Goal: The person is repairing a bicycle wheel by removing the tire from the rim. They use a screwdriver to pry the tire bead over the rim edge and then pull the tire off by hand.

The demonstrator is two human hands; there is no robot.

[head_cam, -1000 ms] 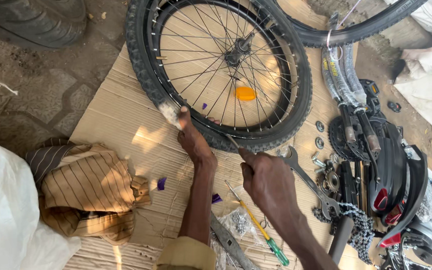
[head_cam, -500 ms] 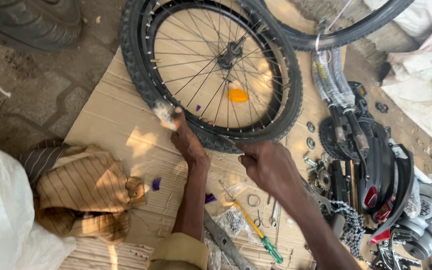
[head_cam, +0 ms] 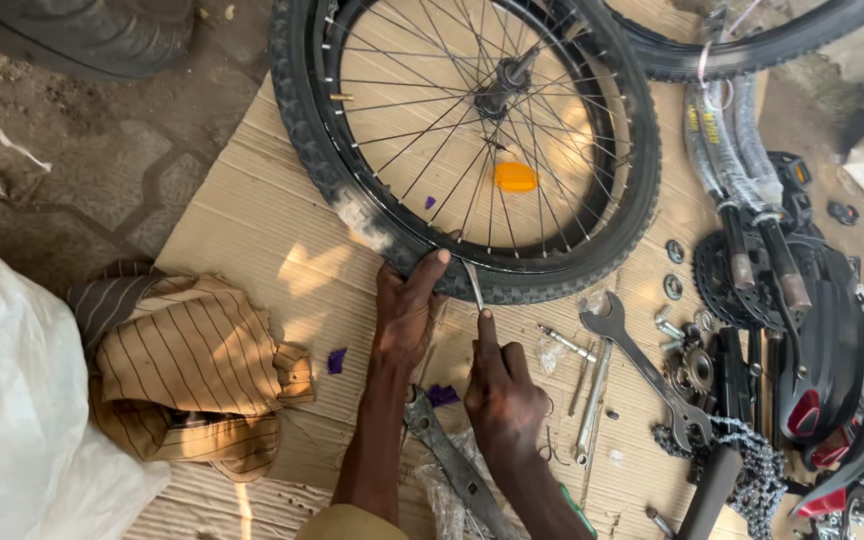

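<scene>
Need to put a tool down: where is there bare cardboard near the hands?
Bare cardboard lies between the tyre and the striped cloth, left of the left hand. Right of the right hand it is crowded: spanner, sprockets, chain.

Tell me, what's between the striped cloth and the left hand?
In the head view, bare cardboard with one small purple scrap lies between the striped cloth and the left hand.

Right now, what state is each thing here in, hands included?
Bicycle wheel: flat on the cardboard, tyre on the rim.
Left hand: gripping the tyre's near edge.
Right hand: holding a thin metal tool, tip at the rim.
Open-ended spanner: lying loose.
Striped cloth: crumpled.
</scene>
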